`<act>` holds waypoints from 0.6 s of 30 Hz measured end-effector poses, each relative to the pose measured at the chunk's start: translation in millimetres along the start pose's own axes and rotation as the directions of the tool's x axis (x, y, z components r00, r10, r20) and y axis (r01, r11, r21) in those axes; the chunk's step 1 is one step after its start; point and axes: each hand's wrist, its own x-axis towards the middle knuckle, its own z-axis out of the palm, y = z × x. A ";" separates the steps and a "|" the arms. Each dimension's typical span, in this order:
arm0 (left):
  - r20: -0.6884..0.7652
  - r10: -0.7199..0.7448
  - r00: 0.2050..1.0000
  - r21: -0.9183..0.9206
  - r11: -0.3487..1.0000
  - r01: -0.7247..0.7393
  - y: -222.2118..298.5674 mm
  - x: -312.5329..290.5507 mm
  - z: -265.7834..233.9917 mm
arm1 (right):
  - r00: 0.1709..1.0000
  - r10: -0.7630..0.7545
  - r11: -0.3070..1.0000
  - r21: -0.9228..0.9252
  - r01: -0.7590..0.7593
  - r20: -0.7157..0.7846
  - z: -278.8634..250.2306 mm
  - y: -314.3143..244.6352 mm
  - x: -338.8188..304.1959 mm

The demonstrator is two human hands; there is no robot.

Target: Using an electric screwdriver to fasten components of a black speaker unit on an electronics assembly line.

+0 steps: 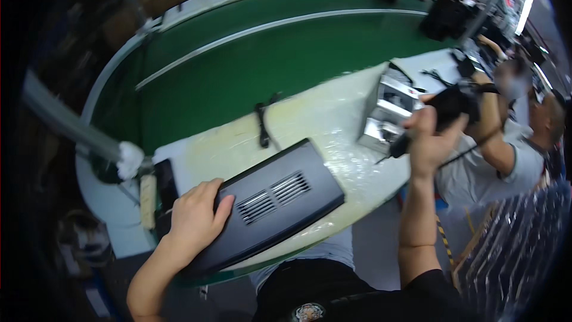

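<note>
A dark grey, flat casing (280, 170) with two slotted vents lies slanted on the film-covered white worktop. My left hand (199, 214) rests on its left end, thumb on top and fingers over the far edge. Raised at the right is my right hand (430, 143), slightly blurred, with a black corded electric screwdriver (400, 146) in it; the thin tip points left and down, and the palm hides part of the body. Just behind that hand is a blurred black object (454, 106); whose hand holds it is unclear. Beside the tool stand shiny silver metal boxes (390, 104).
Beyond the white worktop (220, 138) runs a green conveyor belt (256, 59) with a pale dividing rail. A short black cable (262, 124) lies near the belt. Co-workers (506, 149) sit close on the right. Wrapped, stacked sheets (515, 250) stand at lower right, a metal post (71, 122) at left.
</note>
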 end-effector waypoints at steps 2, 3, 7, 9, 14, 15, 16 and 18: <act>0.003 0.024 1.000 -0.009 1.000 -0.024 -10.5 -12.0 -9.0 | 0.997 -0.070 0.984 0.169 0.063 0.032 17.4 -36.8 5.3; 0.000 0.051 0.999 -0.023 0.998 -0.051 -13.7 -12.4 -11.1 | 0.996 -0.082 0.956 0.283 0.070 0.029 29.4 -58.5 6.5; -0.042 0.036 0.998 -0.051 0.998 -0.038 -19.2 -17.4 -6.6 | 0.960 -0.236 0.847 0.516 0.126 0.153 96.1 -127.5 -13.5; -0.053 0.038 0.998 -0.052 0.998 -0.041 -22.9 -20.7 -5.1 | 0.905 -0.320 0.792 0.604 0.092 0.281 123.5 -139.9 -27.1; -0.012 0.015 1.000 -0.070 0.997 -0.015 -21.2 -17.8 -10.1 | 0.788 -0.440 0.760 0.645 0.073 0.430 176.1 -152.5 -58.9; -0.017 0.015 1.000 -0.072 0.997 -0.016 -22.1 -18.0 -9.2 | 0.781 -0.446 0.754 0.654 0.065 0.437 181.4 -151.2 -62.1; -0.022 0.017 1.000 -0.074 0.997 -0.018 -23.1 -18.3 -8.3 | 0.774 -0.451 0.747 0.662 0.056 0.444 186.9 -150.2 -65.4; -0.034 0.031 0.999 -0.079 0.996 -0.034 -24.9 -18.5 -7.7 | 0.769 -0.455 0.738 0.673 0.044 0.448 194.5 -148.9 -70.6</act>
